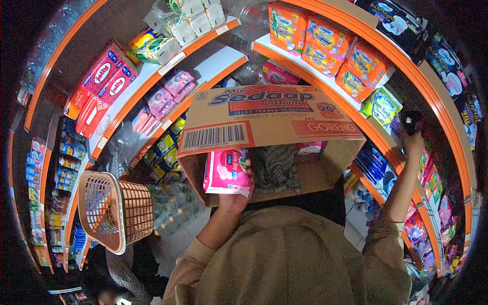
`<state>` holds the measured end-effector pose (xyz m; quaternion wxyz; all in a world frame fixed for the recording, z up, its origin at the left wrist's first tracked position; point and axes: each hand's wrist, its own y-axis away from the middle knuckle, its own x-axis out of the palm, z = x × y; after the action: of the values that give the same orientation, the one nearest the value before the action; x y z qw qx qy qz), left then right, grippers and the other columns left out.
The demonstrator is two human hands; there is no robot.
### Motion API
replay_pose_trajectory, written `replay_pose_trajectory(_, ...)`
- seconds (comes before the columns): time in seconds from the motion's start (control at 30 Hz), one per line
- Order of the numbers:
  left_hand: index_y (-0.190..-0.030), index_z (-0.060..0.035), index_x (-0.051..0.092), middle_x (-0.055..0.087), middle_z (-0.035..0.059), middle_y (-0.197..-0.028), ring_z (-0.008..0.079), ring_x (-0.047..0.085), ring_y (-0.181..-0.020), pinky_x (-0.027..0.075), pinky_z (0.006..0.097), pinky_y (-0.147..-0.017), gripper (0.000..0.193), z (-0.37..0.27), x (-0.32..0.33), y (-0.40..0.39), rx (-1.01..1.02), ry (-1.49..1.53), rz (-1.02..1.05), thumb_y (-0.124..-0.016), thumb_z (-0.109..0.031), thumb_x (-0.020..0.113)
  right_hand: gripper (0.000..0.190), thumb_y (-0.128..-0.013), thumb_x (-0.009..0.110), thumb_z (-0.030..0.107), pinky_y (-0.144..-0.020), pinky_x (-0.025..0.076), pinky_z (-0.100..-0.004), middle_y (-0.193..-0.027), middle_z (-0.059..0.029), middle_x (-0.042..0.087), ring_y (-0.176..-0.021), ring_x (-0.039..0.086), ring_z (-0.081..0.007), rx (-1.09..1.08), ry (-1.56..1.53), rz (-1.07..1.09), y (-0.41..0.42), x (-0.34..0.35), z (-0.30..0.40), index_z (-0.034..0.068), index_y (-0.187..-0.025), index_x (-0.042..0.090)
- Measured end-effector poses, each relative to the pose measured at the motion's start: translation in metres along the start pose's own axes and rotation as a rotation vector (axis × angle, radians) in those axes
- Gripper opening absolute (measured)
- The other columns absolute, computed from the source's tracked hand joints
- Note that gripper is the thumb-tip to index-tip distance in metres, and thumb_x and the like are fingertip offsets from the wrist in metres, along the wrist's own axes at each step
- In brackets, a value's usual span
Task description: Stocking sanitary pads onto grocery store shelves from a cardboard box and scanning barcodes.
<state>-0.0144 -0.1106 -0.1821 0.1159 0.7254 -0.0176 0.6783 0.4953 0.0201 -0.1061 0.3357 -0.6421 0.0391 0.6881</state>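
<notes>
My left hand (237,202) is shut on a pink plastic pack of sanitary pads (227,171) at the mouth of a large cardboard noodle carton (267,114). The carton lies on its side before me, its opening towards me. Inside it are a crumpled grey striped cloth (282,164) and another pink pack (309,147). Out to the right, my right hand (413,133) is at the shelf beside a green pack of pads (382,106). A dark, rounded thing (411,121) is at its fingers; whether the hand grips it cannot be told.
Orange-edged shelves curve around both sides. Orange pad packs (324,42) stand at upper right, red tissue packs (105,82) at upper left. A peach plastic basket (135,209) is at left, near clear bottles (175,206) low down. Part of another person (126,278) shows at lower left.
</notes>
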Motion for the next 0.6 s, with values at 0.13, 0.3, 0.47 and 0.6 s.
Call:
replay_pose_trajectory(0.13,-0.113,-0.0073,0.046,0.055,0.0161,-0.100,0.0287,0.054,-0.079,0.047,0.0390,-0.071,0.042,0.003,-0.019,0.004,-0.048,0.082,0.149,-0.087,-0.040,0.040,0.065,-0.070,0.063,0.042,-0.078,0.043,-0.0469,-0.095,-0.0288,0.056,-0.088,0.054,-0.0435,-0.082,0.071,-0.059,-0.015,0.025,-0.023,-0.002,-0.115,0.045)
replay_pose_trajectory(0.3,-0.111,-0.0076,0.047,0.055,0.0137,-0.097,0.0270,0.055,-0.078,0.047,0.0389,-0.068,0.039,0.008,-0.033,0.004,-0.063,-0.058,0.175,-0.085,-0.038,0.043,0.052,-0.072,0.060,0.039,-0.078,0.043,-0.0460,-0.090,-0.0287,0.057,-0.091,0.053,-0.0428,-0.075,0.004,-0.078,-0.018,0.029,-0.030,-0.002,-0.104,0.051)
replay_pose_trajectory(0.47,-0.109,-0.0080,0.048,0.056,0.0114,-0.094,0.0252,0.055,-0.076,0.046,0.0389,-0.065,0.037,0.012,-0.034,-0.002,-0.067,-0.197,0.190,-0.084,-0.035,0.047,0.051,-0.077,0.057,0.036,-0.078,0.043,-0.0417,-0.098,-0.0255,0.057,-0.094,0.054,-0.0385,-0.102,-0.301,-0.104,-0.007,0.017,-0.036,-0.003,-0.109,0.050)
replay_pose_trajectory(0.6,-0.118,-0.0008,0.042,0.053,0.0202,-0.093,0.0366,0.053,-0.087,0.045,0.0438,-0.076,0.058,0.009,0.004,-0.007,-0.372,0.025,0.493,-0.084,-0.048,0.041,0.050,-0.080,0.056,0.037,-0.076,0.042,-0.0348,-0.096,-0.0212,0.059,-0.088,0.057,-0.0292,0.056,-0.469,-0.077,0.013,-0.011,-0.036,-0.005,-0.106,0.052)
